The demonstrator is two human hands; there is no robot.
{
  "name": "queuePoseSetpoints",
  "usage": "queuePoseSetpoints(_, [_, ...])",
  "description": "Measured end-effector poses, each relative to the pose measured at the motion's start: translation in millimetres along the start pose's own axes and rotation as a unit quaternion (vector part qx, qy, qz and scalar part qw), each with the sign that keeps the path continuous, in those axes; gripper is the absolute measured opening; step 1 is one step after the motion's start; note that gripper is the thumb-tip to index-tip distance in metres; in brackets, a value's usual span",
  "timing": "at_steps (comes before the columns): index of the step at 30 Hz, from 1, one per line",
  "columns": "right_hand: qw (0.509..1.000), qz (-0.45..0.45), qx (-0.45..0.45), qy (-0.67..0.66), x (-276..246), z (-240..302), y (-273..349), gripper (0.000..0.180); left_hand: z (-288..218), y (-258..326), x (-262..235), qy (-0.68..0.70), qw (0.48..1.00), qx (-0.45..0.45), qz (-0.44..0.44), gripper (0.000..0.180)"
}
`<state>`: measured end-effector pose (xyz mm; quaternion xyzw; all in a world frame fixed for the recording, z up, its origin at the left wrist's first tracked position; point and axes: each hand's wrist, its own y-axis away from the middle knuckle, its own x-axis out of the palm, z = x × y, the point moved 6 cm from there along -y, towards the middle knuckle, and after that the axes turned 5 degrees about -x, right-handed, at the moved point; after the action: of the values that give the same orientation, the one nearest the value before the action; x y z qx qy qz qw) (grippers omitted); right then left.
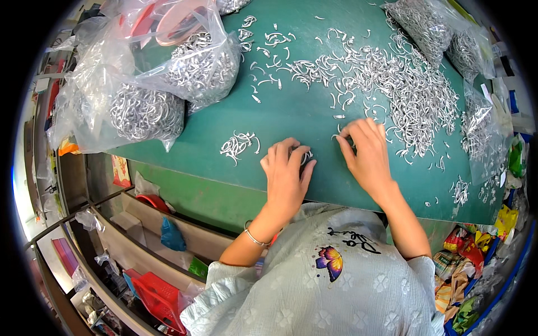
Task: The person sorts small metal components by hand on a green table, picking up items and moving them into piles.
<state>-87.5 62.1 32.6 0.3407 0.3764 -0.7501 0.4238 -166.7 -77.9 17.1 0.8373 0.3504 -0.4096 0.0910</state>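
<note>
My left hand [286,176] lay curled on the green table [291,120], with its fingers bent over something small and dark. I could not tell what that was, or whether I truly held it tight. My right hand [367,154] was just beside it, with finger and thumb pinched narrow on one little silver hook [336,136] near the edge of the big pile of hooks [403,89]. A small bunch of hooks [240,144] sat a bit to the left of my left hand. I thought the tiny hook could slip out of my pinch, because it was thin and shiny. I also thought my arm could knock loose hooks off the near edge of the table. The clear bags [168,84] on the left were stuffed full and might spill if bumped. My fingers hid what was under them, and the far hooks all blurred into one tangle.
</note>
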Motion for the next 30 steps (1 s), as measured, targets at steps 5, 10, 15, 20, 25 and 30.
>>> queuePoseSetpoints(5, [1.000,-0.007,0.002,0.022,1.1,15.7,7.8,0.014,4.5,8.7,-8.3,-0.030,0.998,-0.041,-0.033,0.041])
queuePoseSetpoints(10, [0.998,0.011,-0.052,-0.034,21.3,38.9,-4.8,0.016,10.8,15.0,-14.9,-0.045,0.998,-0.051,-0.018,0.042])
queuePoseSetpoints(15, [0.997,0.063,-0.035,-0.035,26.0,22.1,9.7,0.019,9.4,22.6,-13.7,-0.026,0.998,-0.050,-0.027,0.039])
queuePoseSetpoints(20, [0.998,0.020,-0.048,-0.025,16.4,31.6,7.0,0.017,3.6,18.0,-4.5,-0.022,0.999,-0.039,-0.024,0.036])
queuePoseSetpoints(25, [0.998,0.030,-0.052,0.000,23.0,27.3,9.5,0.016,8.5,22.9,-4.4,-0.047,0.998,-0.041,-0.014,0.036])
queuePoseSetpoints(30, [0.999,-0.002,-0.047,-0.024,18.3,24.9,13.2,0.014,-2.1,19.0,-0.5,-0.008,0.998,-0.043,-0.040,0.030])
